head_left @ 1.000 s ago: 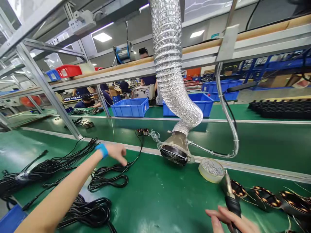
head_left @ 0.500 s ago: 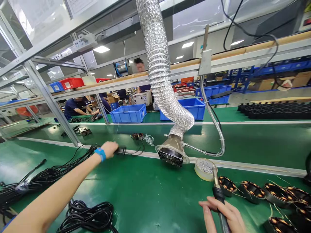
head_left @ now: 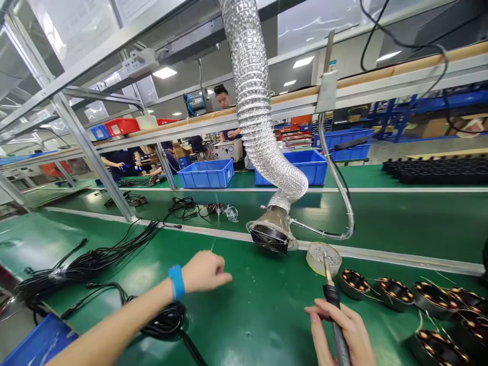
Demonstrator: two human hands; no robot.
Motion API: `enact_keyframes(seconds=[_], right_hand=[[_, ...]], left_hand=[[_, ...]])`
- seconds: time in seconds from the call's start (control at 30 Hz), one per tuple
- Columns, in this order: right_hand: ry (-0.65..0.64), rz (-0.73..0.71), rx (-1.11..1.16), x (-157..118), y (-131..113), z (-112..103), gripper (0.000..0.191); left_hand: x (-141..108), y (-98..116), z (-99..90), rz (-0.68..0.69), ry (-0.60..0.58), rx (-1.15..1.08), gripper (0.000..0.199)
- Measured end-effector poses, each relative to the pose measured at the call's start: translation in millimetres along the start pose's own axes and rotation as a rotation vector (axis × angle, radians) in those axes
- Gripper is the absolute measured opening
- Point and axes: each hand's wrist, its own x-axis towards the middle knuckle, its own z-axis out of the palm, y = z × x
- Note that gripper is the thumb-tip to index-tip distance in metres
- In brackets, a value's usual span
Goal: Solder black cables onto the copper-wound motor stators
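Observation:
My left hand (head_left: 206, 272), with a blue wristband, hovers over the green bench at centre-left. Its fingers are curled in and nothing shows in them. Below its wrist lies a coiled black cable (head_left: 165, 320). My right hand (head_left: 341, 325) holds a soldering iron (head_left: 335, 310) by its dark handle, and the metal tip reaches into a round pale tub (head_left: 314, 262) of shiny bits. Right of the tub sit several round copper-wound coils (head_left: 396, 292) with loose pale wires. A fan hood (head_left: 270, 231) on a silver duct hangs near the middle, left of the tub.
A bundle of black cables (head_left: 95, 259) lies at left, with a blue bin (head_left: 41, 340) at lower left. Past the white rail are another black cable (head_left: 185, 207) and two small coils (head_left: 214, 208). Blue crates (head_left: 206, 174) and people stand behind.
My left hand has left the black cable beyond the rail and come back toward me and to the right. The iron's tip has moved slightly left at the tub. The view has shifted a little.

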Motion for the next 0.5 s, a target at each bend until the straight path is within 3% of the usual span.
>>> enact_keyframes(seconds=[0.13, 0.23, 0.4, 0.5], right_hand=[[-0.003, -0.032, 0.018, 1, -3, 2, 0.025], [0.007, -0.045, -0.005, 3, -5, 1, 0.026], [0.017, -0.034, -0.055, 11, -12, -4, 0.024], [0.002, -0.017, -0.065, 20, -18, -10, 0.026]], left_hand=[[-63, 40, 50.5, 0.167, -0.079, -0.186, 0.02], [-87, 41, 59.9, 0.169, -0.118, -0.111, 0.017], [-117, -10, 29.9, -0.026, -0.141, 0.064, 0.025], [-135, -47, 15.4, -0.152, -0.22, 0.107, 0.054]])
